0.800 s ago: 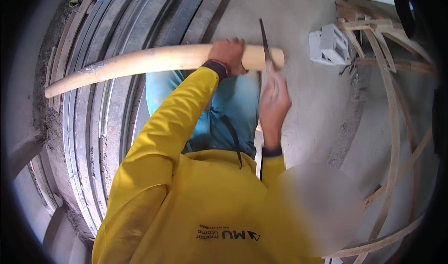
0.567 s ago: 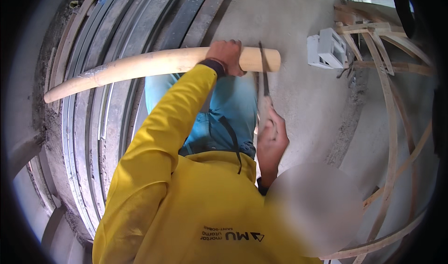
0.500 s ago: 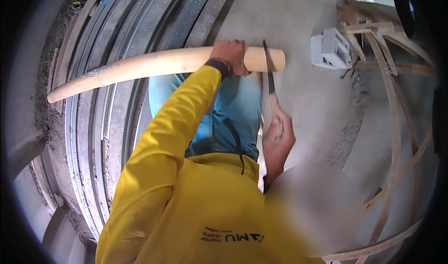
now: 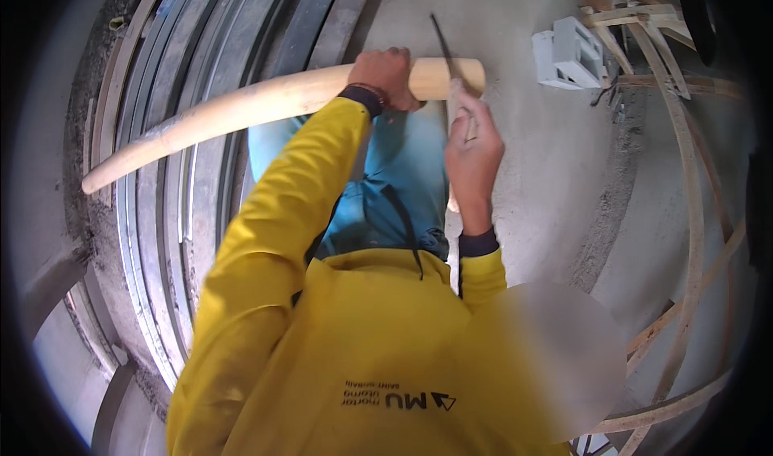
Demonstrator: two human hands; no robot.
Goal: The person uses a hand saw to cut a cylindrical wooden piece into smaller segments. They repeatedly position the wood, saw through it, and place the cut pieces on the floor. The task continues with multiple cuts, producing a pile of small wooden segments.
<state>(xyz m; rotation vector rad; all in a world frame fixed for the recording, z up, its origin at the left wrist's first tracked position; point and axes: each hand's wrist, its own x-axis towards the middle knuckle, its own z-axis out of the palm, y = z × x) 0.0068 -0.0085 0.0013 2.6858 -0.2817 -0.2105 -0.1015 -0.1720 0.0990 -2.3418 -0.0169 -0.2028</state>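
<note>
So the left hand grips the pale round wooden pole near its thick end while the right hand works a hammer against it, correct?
Not quite. The head view shows the right hand holding a thin dark saw blade with a pale handle, not a hammer, set across the pale round wooden pole. The left hand does grip the pole near its thick end.

Bright even daylight, soft shadows, fisheye edges bent and dark.

Concrete floor [image 4: 523,182] under white block [image 4: 568,49]
</note>
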